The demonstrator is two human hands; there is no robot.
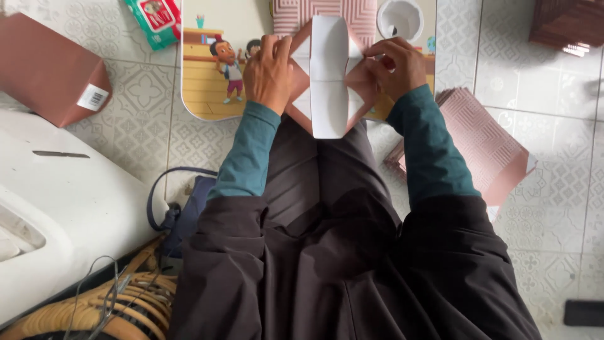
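At the 12 o'clock side of the view, over a small table (207,94) with a cartoon picture on its top, both hands work on one folded paper piece (328,82). The piece is white inside and brown-pink outside, with the side flaps folded in as triangles. The left hand (269,70) presses on its left flap, fingers bent and closed on the edge. The right hand (395,66) pinches the right flap, fingers curled tight on the paper. The lower end of the piece hangs past the table edge, above the person's lap.

Behind the piece, at 12 o'clock, lies a patterned pink sheet (302,14), and just at its 3 o'clock side stands a white cup (400,19). At 10 o'clock a green and red packet (155,20) lies on the tiled floor (553,126). At 9 o'clock there is a finished brown-pink paper bag (50,69). At 3 o'clock, beside the right forearm, a stack of flat patterned sheets (484,141) lies on the floor. At 7 o'clock a rattan basket (126,308) shows.
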